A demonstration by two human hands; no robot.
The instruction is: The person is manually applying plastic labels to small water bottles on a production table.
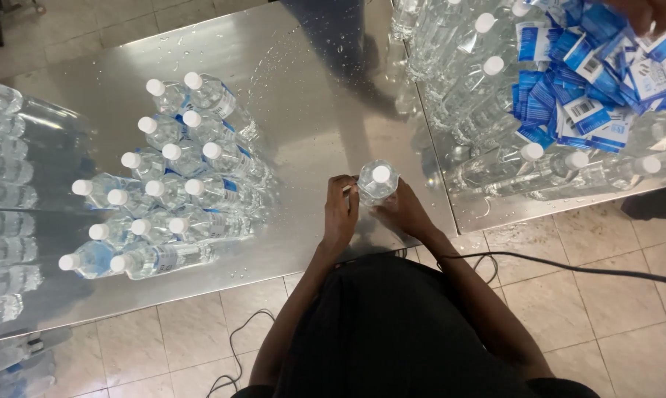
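A clear plastic water bottle (377, 182) with a white cap stands upright on the wet steel table (303, 110), near its front edge. My left hand (340, 214) grips the bottle's left side, with what looks like a label edge under the fingers. My right hand (404, 210) holds its right side, fingers wrapped around the lower body. To the left stands a tight cluster of upright labelled bottles (167, 180) with white caps and blue-and-white labels.
A second steel table (495, 210) at right carries unlabelled bottles (547, 166) lying down and a pile of blue-and-white labels (591, 74). Another person's hand (646, 11) reaches in at top right. More bottles (5, 191) line the left edge. A black cable (569, 267) crosses the tiled floor.
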